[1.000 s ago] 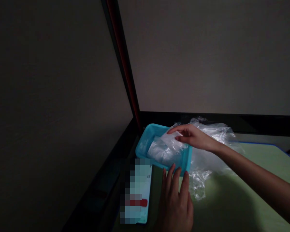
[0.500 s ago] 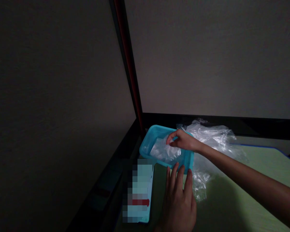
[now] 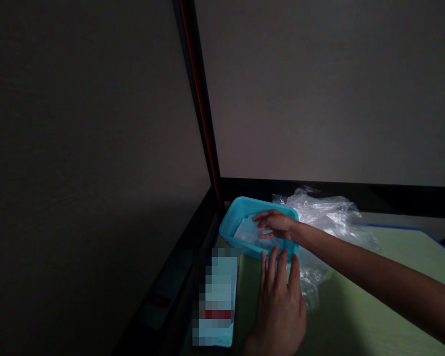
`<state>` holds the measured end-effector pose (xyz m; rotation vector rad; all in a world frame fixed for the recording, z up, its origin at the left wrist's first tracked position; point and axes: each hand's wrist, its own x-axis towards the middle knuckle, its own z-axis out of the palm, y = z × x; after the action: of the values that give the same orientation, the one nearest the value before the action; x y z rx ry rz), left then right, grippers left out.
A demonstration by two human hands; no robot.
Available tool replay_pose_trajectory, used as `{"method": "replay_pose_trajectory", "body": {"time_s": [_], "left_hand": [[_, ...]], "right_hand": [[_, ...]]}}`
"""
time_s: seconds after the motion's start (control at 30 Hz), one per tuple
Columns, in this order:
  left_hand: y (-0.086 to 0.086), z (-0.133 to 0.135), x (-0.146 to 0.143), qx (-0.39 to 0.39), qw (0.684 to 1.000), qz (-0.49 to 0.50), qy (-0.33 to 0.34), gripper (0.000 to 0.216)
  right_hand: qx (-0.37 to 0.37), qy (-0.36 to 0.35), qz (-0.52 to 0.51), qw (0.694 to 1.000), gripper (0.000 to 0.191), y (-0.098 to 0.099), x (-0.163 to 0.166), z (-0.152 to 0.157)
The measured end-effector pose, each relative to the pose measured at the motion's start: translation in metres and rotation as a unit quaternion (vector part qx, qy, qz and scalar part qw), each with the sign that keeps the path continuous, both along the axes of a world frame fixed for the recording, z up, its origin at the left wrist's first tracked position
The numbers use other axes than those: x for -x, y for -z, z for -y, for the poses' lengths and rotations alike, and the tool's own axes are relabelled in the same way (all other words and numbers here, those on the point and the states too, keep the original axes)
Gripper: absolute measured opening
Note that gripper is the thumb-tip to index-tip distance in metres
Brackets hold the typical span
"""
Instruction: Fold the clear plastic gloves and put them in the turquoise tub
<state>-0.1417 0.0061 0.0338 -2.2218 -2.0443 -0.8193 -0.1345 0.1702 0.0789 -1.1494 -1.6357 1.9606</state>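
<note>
A blue plastic basket [image 3: 230, 228] stands in the corner of a green table. Clear plastic bags [image 3: 244, 231] lie flat on its bottom. My right hand [image 3: 276, 223] reaches in over the bags from the right, its fingers apart and nothing visible between them; whether the fingertips touch the plastic I cannot tell. My left hand [image 3: 282, 296] is in front of the basket, fingers spread, with the tips at the near rim.
Crumpled clear plastic bags [image 3: 328, 210] are heaped right of the basket on the green table [image 3: 393, 277]. A flat light-blue item [image 3: 222, 282], partly blurred out, lies left of my left hand. Dark-edged wall panels [image 3: 319, 99] rise behind and to the left.
My right hand's fingers, earlier curled in a pinch at the plastic in the basket, have spread apart. The raised plastic now lies flatter. My left hand stays at the near rim.
</note>
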Motion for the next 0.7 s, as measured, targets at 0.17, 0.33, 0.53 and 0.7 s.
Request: {"method": "replay_pose_trajectory", "body": {"time_s": [0.17, 0.33, 0.53, 0.7], "left_hand": [[0.0012, -0.0015, 0.0007, 0.003, 1.0, -0.002, 0.003, 0.057], [0.001, -0.0002, 0.0003, 0.012, 1.0, -0.001, 0.001, 0.057], [0.0005, -0.001, 0.0007, 0.014, 1.0, -0.003, 0.006, 0.057], [0.0048, -0.0007, 0.0008, 0.008, 1.0, -0.01, 0.001, 0.058]], "right_hand": [[0.01, 0.011, 0.014, 1.0, 0.016, 0.0058, 0.0086, -0.0051], [0.017, 0.008, 0.029, 0.999, 0.016, 0.0102, 0.0096, -0.0098], [0.051, -0.002, 0.044, 0.998, 0.023, 0.0086, 0.0045, -0.0093], [0.096, 0.001, 0.071, 0.993, 0.022, 0.0043, 0.0055, -0.0093]]}}
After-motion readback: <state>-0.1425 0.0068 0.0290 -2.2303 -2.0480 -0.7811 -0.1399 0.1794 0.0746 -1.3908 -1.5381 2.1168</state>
